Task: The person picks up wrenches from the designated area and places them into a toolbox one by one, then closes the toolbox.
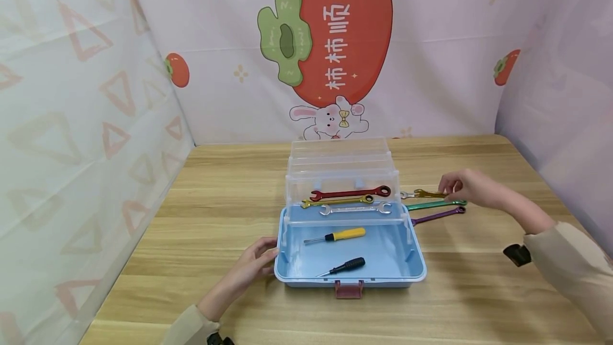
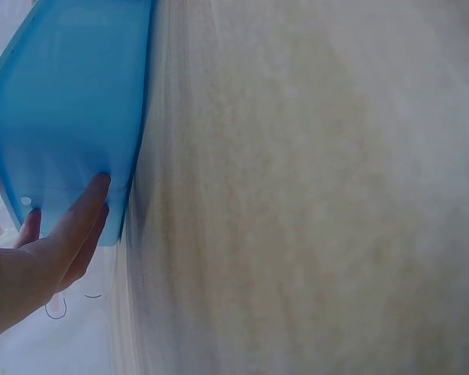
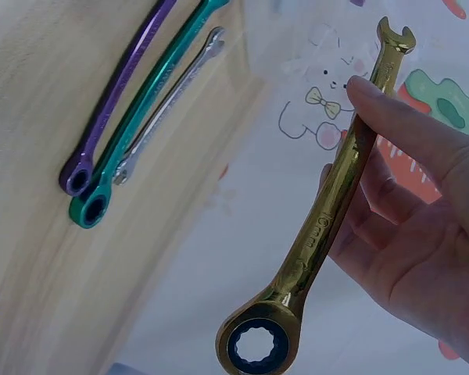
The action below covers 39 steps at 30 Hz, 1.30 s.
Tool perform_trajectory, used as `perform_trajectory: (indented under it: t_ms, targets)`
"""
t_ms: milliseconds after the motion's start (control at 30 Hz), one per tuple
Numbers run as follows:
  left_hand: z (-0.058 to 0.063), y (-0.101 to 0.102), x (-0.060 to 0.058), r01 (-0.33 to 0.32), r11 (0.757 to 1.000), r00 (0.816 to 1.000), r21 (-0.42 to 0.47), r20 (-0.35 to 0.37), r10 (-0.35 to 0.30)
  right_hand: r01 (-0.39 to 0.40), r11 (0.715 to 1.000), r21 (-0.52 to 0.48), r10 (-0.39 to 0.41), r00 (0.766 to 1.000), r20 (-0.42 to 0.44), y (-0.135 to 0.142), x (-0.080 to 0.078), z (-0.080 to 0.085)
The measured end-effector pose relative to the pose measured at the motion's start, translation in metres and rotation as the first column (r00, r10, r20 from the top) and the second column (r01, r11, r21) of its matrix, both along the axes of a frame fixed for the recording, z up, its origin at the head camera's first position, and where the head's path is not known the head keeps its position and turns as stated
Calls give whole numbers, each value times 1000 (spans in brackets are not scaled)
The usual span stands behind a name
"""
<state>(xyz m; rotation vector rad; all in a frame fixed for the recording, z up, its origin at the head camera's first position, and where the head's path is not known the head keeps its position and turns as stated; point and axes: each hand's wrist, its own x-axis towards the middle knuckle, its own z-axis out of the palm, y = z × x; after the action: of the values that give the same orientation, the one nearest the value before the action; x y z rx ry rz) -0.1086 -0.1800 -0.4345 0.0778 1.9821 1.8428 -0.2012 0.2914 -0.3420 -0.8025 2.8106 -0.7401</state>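
My right hand (image 1: pixel 471 188) pinches a gold combination wrench (image 3: pixel 320 219) marked 10mm, its ring end pointing away from the palm. In the head view this gold wrench (image 1: pixel 428 194) is above the table, right of the blue toolbox (image 1: pixel 416 265). Beneath and near it lie a green wrench (image 3: pixel 141 109), a purple wrench (image 3: pixel 113 101) and a silver wrench (image 3: pixel 172 101). My left hand (image 1: pixel 256 260) rests fairly straight fingers (image 2: pixel 86 211) against the toolbox's outer left wall (image 2: pixel 70 101).
In the box lie a yellow-handled screwdriver (image 1: pixel 348 233) and a black screwdriver (image 1: pixel 351 264). The raised clear tray (image 1: pixel 342 223) bears a red wrench (image 1: pixel 351 194), another gold wrench (image 1: pixel 337 202) and a silver open-ended wrench (image 1: pixel 355 208). The clear lid (image 1: pixel 340 148) stands open behind.
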Motion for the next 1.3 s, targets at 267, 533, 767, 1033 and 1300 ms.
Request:
perform_trajectory:
  t_ms: [267, 533, 767, 1033, 1300]
  targets:
    - [0, 0, -1, -3, 1000, 1000, -15, 7, 3, -9, 1000, 1, 9, 1000, 11, -19, -5, 13]
    - [1, 0, -1, 1, 1000, 1000, -13, 5, -1, -38, 999, -1, 38, 999, -6, -39, -10, 22]
    - [1, 1, -1, -3, 1000, 1000, -18, 6, 3, -54, 999, 2, 54, 998, 16, -57, -13, 26]
    - [0, 1, -1, -2, 1000, 1000, -3, -8, 2, -104, 994, -30, 105, 994, 34, -81, -18, 29]
    - [-1, 1, 0, -19, 1000, 1000, -4, -4, 19, -174, 983, -52, 177, 983, 47, -108, -23, 29]
